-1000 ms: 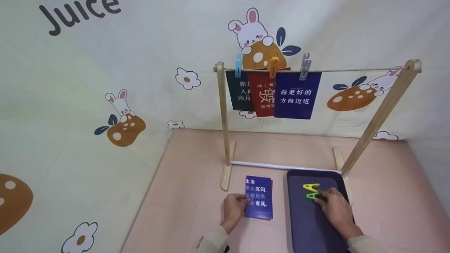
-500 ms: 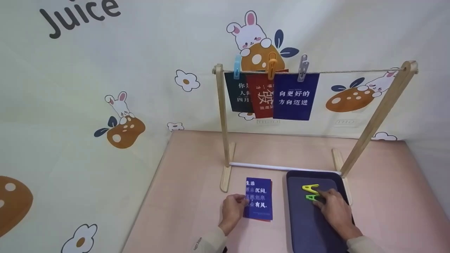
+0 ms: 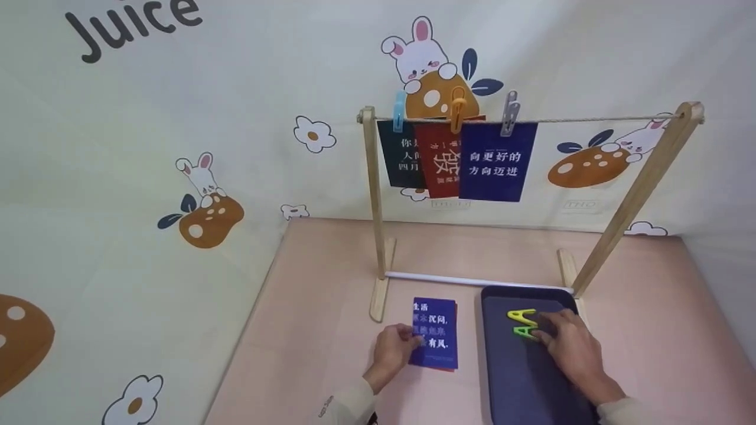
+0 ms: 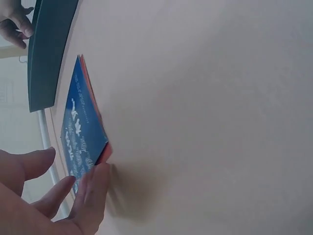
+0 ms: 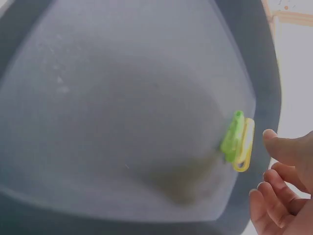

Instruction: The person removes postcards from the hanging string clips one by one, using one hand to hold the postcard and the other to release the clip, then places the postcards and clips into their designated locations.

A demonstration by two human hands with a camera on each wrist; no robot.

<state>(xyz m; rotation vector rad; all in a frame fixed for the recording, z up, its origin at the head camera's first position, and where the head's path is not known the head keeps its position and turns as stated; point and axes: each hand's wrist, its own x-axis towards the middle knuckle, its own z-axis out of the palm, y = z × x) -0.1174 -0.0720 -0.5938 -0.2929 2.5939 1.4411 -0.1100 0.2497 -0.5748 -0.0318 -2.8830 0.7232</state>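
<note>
A small stack of cards (image 3: 436,330), blue with white writing on top and a red card under it, lies on the pink table. My left hand (image 3: 392,353) is at its left edge; in the left wrist view the fingertips (image 4: 100,171) touch the stack's corner, and the thumb stays apart. A yellow clothespin (image 3: 521,314) and a green clothespin (image 3: 524,332) lie side by side in the dark tray (image 3: 502,383). Just right of them is my right hand (image 3: 573,348), holding nothing. In the right wrist view a gap separates its thumb (image 5: 274,139) from the clothespins.
Behind stands a wooden rack (image 3: 635,195) with a cord (image 3: 596,119) across its top. Dark green, red and blue cards (image 3: 499,168) hang from it by light blue, orange and grey clothespins (image 3: 510,113). A white bar (image 3: 472,280) joins the rack's feet.
My right hand has drawn back slightly to the right from the two clothespins, its thumb and fingers farther apart. The left hand stays beside the cards with only small finger movement.
</note>
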